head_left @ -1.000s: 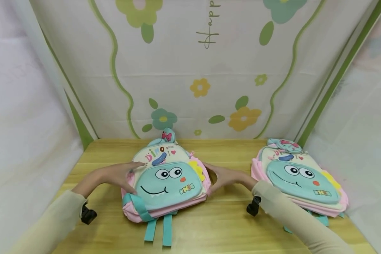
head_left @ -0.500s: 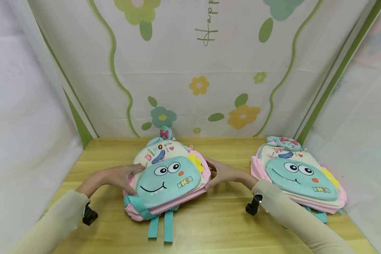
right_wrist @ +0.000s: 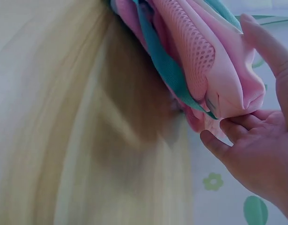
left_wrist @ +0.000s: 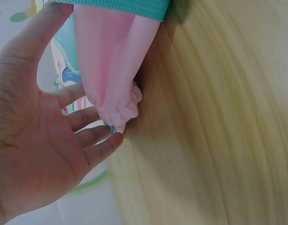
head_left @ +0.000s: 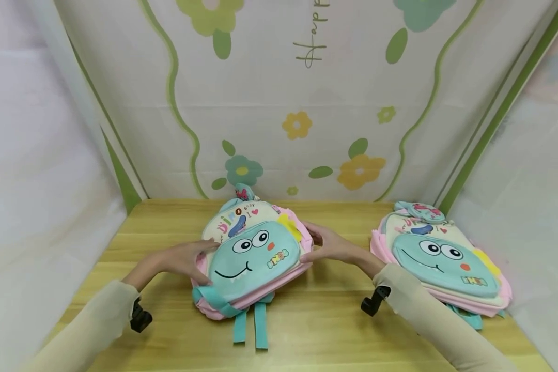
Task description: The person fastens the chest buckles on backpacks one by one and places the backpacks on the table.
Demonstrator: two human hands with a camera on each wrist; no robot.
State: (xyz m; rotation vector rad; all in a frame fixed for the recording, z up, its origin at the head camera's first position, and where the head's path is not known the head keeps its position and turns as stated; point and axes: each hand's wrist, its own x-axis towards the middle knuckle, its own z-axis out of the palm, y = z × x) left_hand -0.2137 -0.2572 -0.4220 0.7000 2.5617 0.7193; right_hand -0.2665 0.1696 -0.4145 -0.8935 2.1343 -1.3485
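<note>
A cream, pink and teal backpack (head_left: 256, 253) with a dinosaur face lies face up and slanted on the wooden table. At its left side my left hand (head_left: 181, 261) holds it, thumb by the lower corner and fingers higher up. The left wrist view shows that hand's spread fingers (left_wrist: 92, 136) against the pink side pocket (left_wrist: 108, 61). My right hand (head_left: 332, 245) grips the opposite side, thumb near the lower front edge. Seen from the right wrist, its fingers (right_wrist: 237, 129) reach under the pink edge, beside the mesh and a teal strap (right_wrist: 167, 70).
A second matching backpack (head_left: 442, 258) lies at the right of the table (head_left: 325, 330), by the side curtain. A flower-printed cloth (head_left: 260, 93) hangs behind the table. Two teal strap ends (head_left: 260, 325) trail toward the front edge.
Between my hands the backpack has turned a little counterclockwise, its right side going up and away. Both hands have moved with it. The second backpack stays in place.
</note>
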